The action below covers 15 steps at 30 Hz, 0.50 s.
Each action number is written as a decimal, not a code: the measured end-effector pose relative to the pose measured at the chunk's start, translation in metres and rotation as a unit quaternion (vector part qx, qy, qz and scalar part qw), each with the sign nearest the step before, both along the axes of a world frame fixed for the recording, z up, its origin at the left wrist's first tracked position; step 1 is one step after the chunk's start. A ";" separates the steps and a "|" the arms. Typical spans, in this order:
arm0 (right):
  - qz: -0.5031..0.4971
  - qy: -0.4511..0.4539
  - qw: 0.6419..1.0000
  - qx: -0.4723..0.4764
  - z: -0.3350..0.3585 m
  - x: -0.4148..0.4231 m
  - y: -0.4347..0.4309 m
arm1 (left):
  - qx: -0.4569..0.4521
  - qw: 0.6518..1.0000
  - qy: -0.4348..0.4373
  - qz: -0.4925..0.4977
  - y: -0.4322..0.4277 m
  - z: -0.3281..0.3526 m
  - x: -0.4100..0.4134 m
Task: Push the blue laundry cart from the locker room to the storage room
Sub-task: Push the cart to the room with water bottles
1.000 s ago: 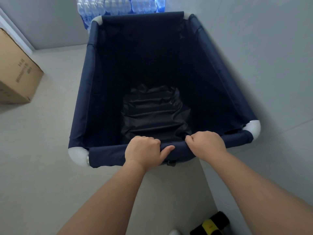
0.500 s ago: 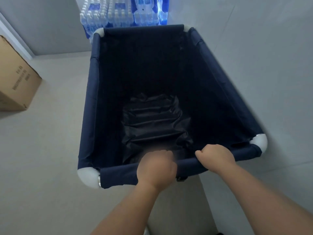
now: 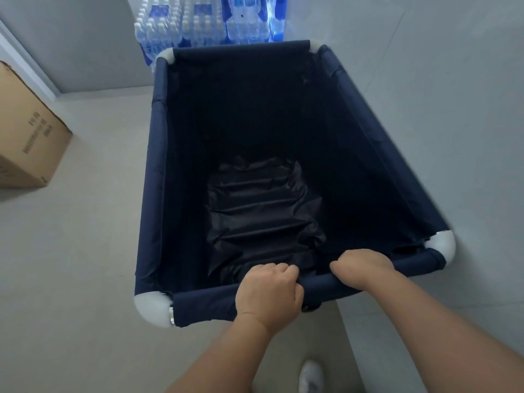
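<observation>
The blue laundry cart (image 3: 158, 171) fills the middle of the view: dark navy fabric on a frame with white corner pieces, nothing inside but its crumpled liner. My left hand (image 3: 268, 296) is closed around the near top rail, left of centre. My right hand (image 3: 361, 268) grips the same rail further right, close to the near right corner. The cart's right side runs along a grey wall (image 3: 453, 109). Its far end is close to the stacked bottled water (image 3: 204, 26).
A cardboard box (image 3: 25, 137) stands on the floor at the left. Shrink-wrapped packs of water bottles are piled against the back wall. Pale floor (image 3: 79, 265) lies to the cart's left. A white shoe (image 3: 310, 375) shows at the bottom.
The cart has dropped lower in the view, so more of the water bottles show beyond it. My left hand shifted along the near rail and grips it again; my right hand has kept its hold.
</observation>
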State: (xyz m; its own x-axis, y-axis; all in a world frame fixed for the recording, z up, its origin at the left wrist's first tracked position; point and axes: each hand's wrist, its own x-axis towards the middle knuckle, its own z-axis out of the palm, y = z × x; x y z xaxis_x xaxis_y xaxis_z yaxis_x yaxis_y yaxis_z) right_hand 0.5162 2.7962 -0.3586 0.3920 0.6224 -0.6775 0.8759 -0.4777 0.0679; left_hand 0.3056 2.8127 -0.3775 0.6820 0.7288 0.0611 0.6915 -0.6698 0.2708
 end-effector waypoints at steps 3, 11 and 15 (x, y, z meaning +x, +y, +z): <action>0.020 0.019 1.000 0.003 0.001 0.004 0.003 | -0.028 0.999 0.004 0.033 0.005 0.002 0.003; 0.065 0.065 0.996 0.007 0.001 0.013 0.010 | -0.043 0.988 -0.051 0.142 0.011 0.009 0.006; 0.120 0.086 0.987 0.066 -0.007 0.015 0.005 | -0.003 0.983 -0.031 0.183 0.011 0.008 -0.004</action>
